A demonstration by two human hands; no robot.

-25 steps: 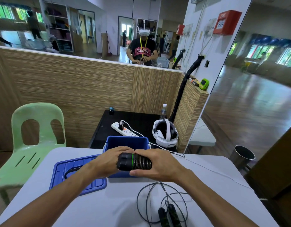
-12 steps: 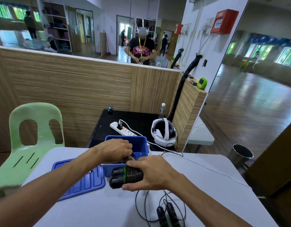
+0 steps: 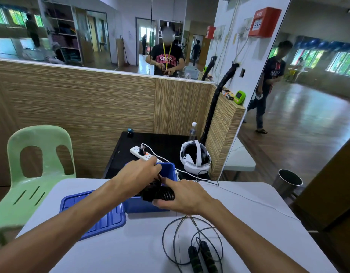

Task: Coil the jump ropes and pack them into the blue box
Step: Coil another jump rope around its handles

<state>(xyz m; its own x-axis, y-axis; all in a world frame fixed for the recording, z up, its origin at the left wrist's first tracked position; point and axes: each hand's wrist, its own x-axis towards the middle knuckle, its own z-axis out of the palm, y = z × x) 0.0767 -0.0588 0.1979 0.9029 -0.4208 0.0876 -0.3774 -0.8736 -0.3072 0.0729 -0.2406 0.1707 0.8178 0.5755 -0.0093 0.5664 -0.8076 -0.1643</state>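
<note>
Now: coiled rope is held over the box rim | right hand is clamped on its ribbed handles | left hand is curled on its cord above the box | second rope is lying loose on the worktop | lid is lying left of the box

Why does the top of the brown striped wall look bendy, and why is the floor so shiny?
In the head view, the wide-angle lens bows the straight top edge of the striped wooden partition. The dark wooden floor mirrors bright window light as pale glare. The near corner of the pale green plastic chair is smeared by motion blur, while the coiled black jump rope on the white table stays sharp.
</note>
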